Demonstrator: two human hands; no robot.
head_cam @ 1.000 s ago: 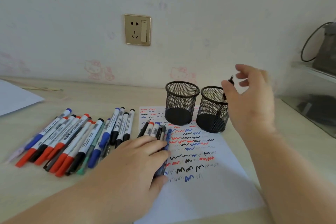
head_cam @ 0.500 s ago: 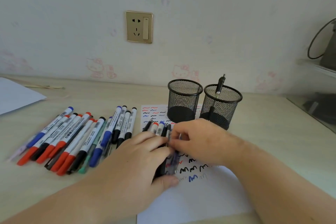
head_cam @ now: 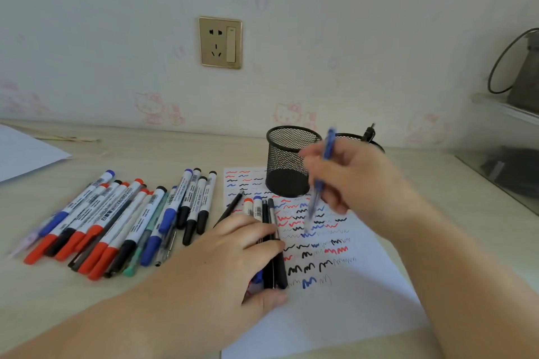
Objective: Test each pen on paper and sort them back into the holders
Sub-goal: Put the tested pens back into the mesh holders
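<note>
Head view: the paper [head_cam: 335, 300] is thick with red, blue and black squiggles, so plenty of testing looks done, yet only one dark pen [head_cam: 368, 133] stands in the right holder [head_cam: 376, 145] and the left holder [head_cam: 287, 160] looks empty. A long row of markers [head_cam: 116, 221] lies on the bench [head_cam: 145, 154]. Right hand [head_cam: 358, 181] raised, fingers pinching a blue pen [head_cam: 320, 183], tip just above the paper. Left hand [head_cam: 233, 259] lies palm down, fingers curled over a small bunch of pens [head_cam: 269, 230].
</note>
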